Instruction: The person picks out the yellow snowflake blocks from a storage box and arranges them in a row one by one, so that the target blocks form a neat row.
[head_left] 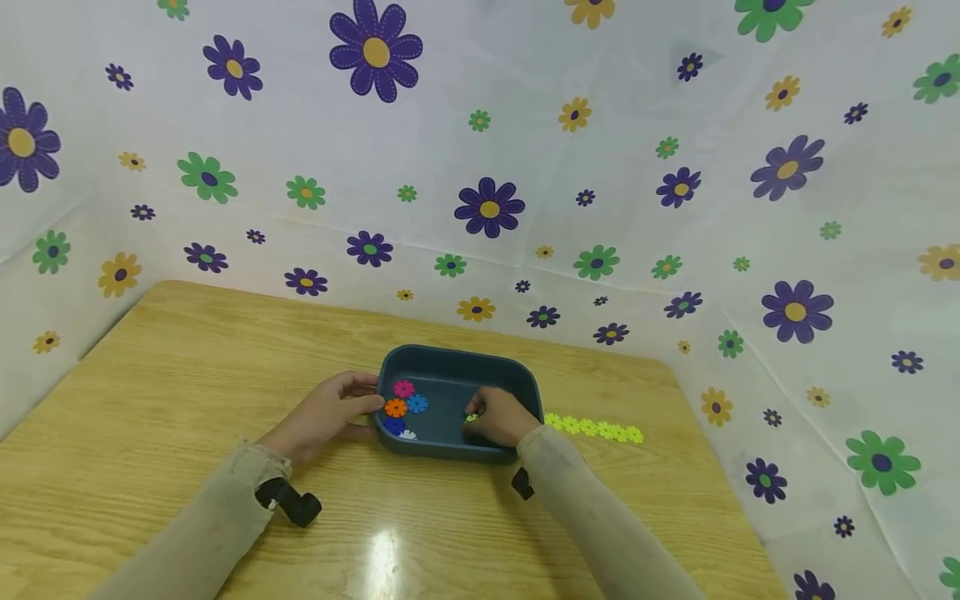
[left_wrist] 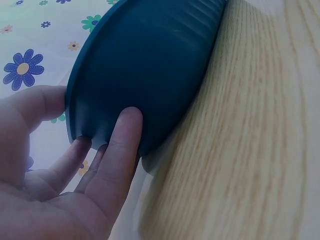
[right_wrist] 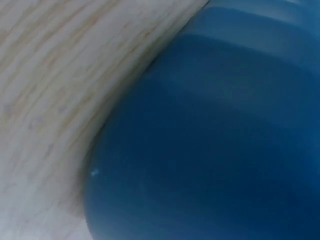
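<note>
A dark blue plastic bin [head_left: 442,454] stands on the table with several small notched, flower-shaped discs inside. My left hand [head_left: 322,417] is at the bin's left end, relaxed fingertips touching its outer wall and rim, as the left wrist view also shows. Inside the bin, my right hand [head_left: 501,417] pinches a yellow disc [head_left: 472,417] between thumb and fingers. At the left end of the bin lie a pink disc [head_left: 403,389], an orange disc [head_left: 396,407], a light blue disc [head_left: 417,404], a dark blue disc [head_left: 393,426] and a white disc [head_left: 407,435].
Right of the bin, a row of several yellow discs [head_left: 588,428] lies on the wooden table [head_left: 225,367]. White cloth [head_left: 442,150] printed with flowers hangs behind the table and at both sides. The right wrist view is filled mostly by the bin's outer wall [right_wrist: 210,130].
</note>
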